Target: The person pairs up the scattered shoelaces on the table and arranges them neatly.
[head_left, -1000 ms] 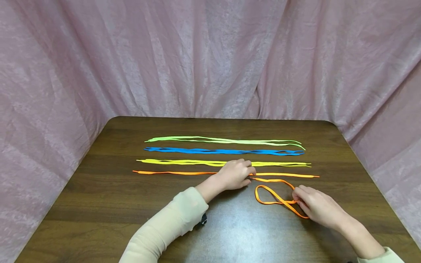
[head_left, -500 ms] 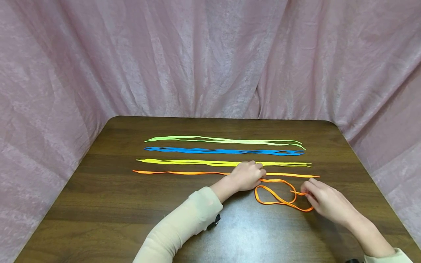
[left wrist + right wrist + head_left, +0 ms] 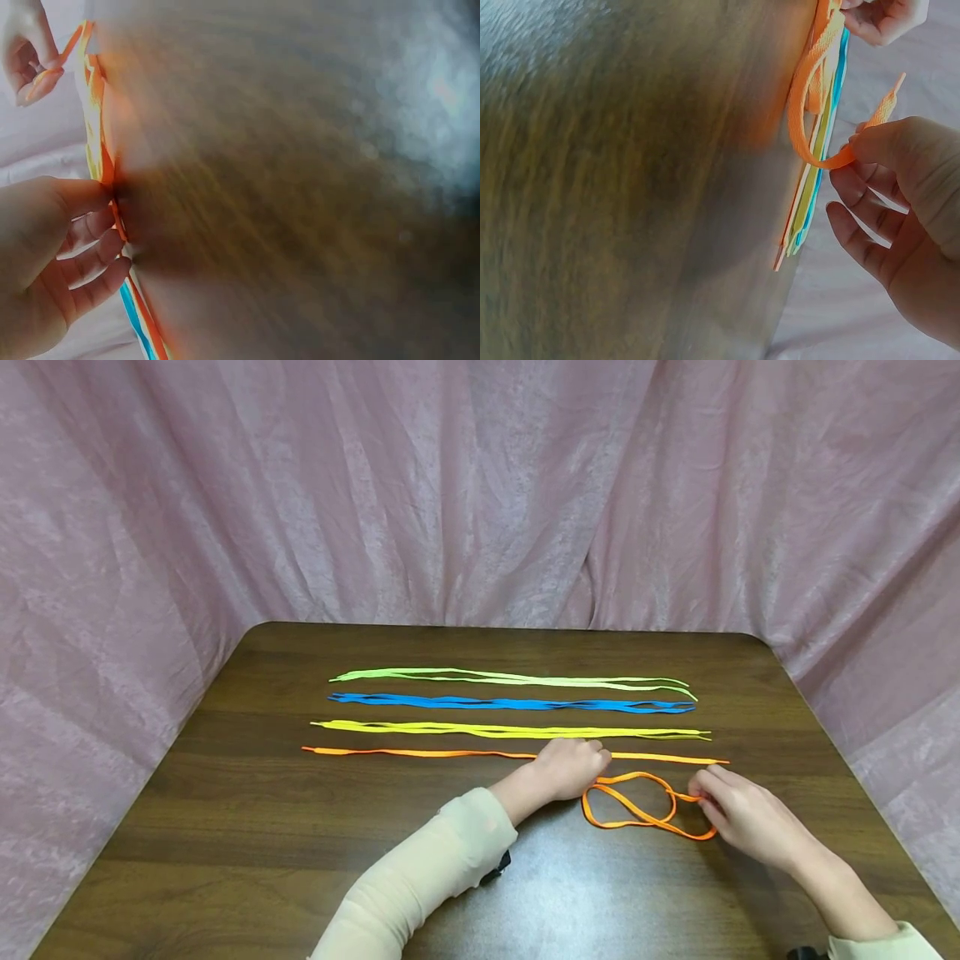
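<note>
In the head view, my left hand (image 3: pixel 573 768) has its thumb and fingertips low over the table, pinching one end of a looped orange shoelace (image 3: pixel 611 825). The rest of that lace lies in crossing loops between my hands. My right hand (image 3: pixel 742 810) pinches it near the other end; in the right wrist view the lace's tip (image 3: pixel 898 82) sticks up past the thumb, and a curve of lace hangs from the fingers. A second orange shoelace (image 3: pixel 420 752) lies stretched out behind, its middle hidden by my left hand.
Beyond the orange lace, yellow shoelaces (image 3: pixel 450 728), blue shoelaces (image 3: pixel 517 704) and light green shoelaces (image 3: pixel 375 673) lie in parallel rows across the brown wooden table (image 3: pixel 225 827). A pink curtain (image 3: pixel 480 493) hangs round the table's back and sides.
My left hand has moved right and a little nearer me, to the left end of the looped lace. The right hand has shifted right, drawing its end of the lace outward.
</note>
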The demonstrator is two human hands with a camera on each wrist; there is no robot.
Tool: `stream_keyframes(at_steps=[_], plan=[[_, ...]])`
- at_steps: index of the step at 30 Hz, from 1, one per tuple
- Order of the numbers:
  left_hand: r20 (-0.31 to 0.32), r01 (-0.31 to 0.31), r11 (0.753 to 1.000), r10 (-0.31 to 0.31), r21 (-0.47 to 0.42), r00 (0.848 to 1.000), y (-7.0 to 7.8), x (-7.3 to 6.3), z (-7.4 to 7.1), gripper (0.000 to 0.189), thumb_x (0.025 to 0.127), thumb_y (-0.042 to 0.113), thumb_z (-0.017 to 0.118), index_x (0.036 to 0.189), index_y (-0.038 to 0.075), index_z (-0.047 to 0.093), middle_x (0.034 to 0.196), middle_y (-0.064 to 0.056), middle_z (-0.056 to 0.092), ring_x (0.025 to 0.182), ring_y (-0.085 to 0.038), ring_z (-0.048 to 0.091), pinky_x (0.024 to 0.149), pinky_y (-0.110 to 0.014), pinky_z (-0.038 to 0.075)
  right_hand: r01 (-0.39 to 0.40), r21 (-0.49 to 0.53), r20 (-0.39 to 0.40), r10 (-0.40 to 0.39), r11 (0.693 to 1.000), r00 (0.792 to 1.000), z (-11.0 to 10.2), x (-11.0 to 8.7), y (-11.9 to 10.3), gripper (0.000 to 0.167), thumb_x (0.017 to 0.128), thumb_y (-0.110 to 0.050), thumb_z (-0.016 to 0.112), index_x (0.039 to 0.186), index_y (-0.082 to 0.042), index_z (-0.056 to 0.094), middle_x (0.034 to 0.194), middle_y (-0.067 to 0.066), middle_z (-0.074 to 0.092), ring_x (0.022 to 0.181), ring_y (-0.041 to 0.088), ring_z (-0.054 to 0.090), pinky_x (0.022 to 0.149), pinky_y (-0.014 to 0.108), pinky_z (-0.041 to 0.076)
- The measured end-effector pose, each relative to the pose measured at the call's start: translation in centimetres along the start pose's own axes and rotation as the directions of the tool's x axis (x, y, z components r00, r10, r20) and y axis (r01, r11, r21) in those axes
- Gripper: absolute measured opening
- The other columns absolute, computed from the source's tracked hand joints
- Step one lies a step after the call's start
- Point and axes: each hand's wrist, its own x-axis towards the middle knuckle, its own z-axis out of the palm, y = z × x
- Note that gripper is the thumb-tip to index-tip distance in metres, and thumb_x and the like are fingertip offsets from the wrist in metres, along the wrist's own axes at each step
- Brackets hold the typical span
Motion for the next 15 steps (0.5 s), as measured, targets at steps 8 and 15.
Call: stream_keyframes(at_steps=[8,15], plan=[[0.101,-0.012,1.0,0.01,0.026,0.995,0.2,-0.5,-0.5,0.02,0.095,0.02,0.046,0.109,0.019,0.06,0.099,0.003,0.056,0.078,-0.012,0.053,0.06,-0.023,0.045,-0.014,0.005,-0.004,0.014,1.0,1.0,0.3,0.2,0.1,0.03,0.096,-0.033,0.036,0.082,-0.015,0.055,0.08,-0.012,0.052,0.066,0.001,0.046,0.056,0.016,0.037],[0.104,-0.047,0.998,0.043,0.037,0.994,0.1,-1.5,-0.8,0.018,0.095,0.02,0.047,0.112,0.018,0.053,0.095,0.004,0.059,0.078,-0.012,0.056,0.059,-0.023,0.045,-0.04,-0.009,0.005,0.04,0.999,0.999,0.2,0.6,-0.2,0.035,0.059,0.008,0.07,0.08,-0.015,0.054,0.076,-0.013,0.045,0.063,-0.001,0.04,0.053,0.013,0.033]])
